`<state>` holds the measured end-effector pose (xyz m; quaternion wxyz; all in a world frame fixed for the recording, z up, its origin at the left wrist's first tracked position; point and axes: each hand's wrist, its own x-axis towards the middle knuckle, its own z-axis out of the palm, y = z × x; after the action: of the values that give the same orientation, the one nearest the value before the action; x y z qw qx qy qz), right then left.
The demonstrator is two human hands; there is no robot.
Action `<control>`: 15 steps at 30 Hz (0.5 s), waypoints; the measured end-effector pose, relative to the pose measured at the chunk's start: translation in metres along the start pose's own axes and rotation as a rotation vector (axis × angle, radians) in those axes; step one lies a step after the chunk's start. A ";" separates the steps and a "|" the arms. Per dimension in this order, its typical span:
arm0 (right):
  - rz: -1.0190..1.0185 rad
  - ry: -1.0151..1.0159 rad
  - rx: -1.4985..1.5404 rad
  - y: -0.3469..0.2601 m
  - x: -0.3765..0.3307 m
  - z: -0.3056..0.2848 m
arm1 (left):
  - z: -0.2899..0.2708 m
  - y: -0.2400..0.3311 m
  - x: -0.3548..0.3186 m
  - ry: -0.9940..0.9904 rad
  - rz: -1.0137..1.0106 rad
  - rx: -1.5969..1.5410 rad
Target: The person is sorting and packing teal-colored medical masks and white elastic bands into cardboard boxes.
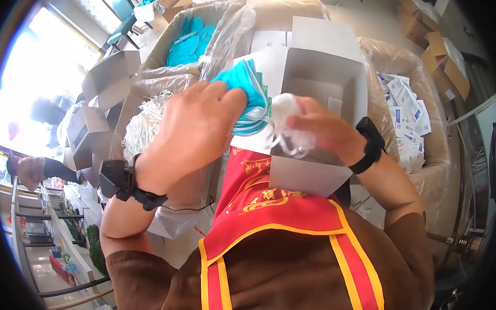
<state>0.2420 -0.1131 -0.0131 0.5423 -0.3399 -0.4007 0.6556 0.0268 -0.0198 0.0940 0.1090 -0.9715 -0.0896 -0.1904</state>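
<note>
My left hand [197, 120] is closed on a stack of teal folded cloth pieces [249, 95] with pale edges, held up in front of me. Just to its right, my right hand [328, 125] grips a white bundle [286, 110], soft and blurred, with loose white cord-like ends hanging below. The bundle is close against the stack; whether they touch I cannot tell. Behind and under my right hand stands an open white cardboard box [327, 76], its flaps folded out. What lies deep inside it is mostly hidden by my hand.
Plastic-lined cartons surround me: one with teal cloth pieces [192, 41] at far left, one with white cords [145, 124] at left, one with printed paper packets [408, 117] at right. Brown boxes [87, 133] and a person's hand [30, 172] are at the left edge.
</note>
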 end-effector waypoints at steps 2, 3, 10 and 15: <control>-0.032 -0.106 -0.030 0.002 0.010 0.023 | 0.011 0.004 0.003 0.031 0.005 0.011; 0.046 -0.146 -0.099 -0.003 0.008 0.032 | 0.015 0.005 0.003 0.031 0.003 -0.007; -0.370 0.051 -0.445 -0.018 -0.043 0.057 | 0.033 0.003 -0.032 -0.118 -0.160 -0.174; 0.140 -0.273 -0.294 -0.046 -0.059 0.069 | 0.043 0.018 -0.040 -0.192 0.098 -0.705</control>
<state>0.2121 -0.1781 0.0599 0.3805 -0.3503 -0.5370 0.6664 0.0089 -0.0318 0.0364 -0.2325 -0.9659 0.0184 -0.1122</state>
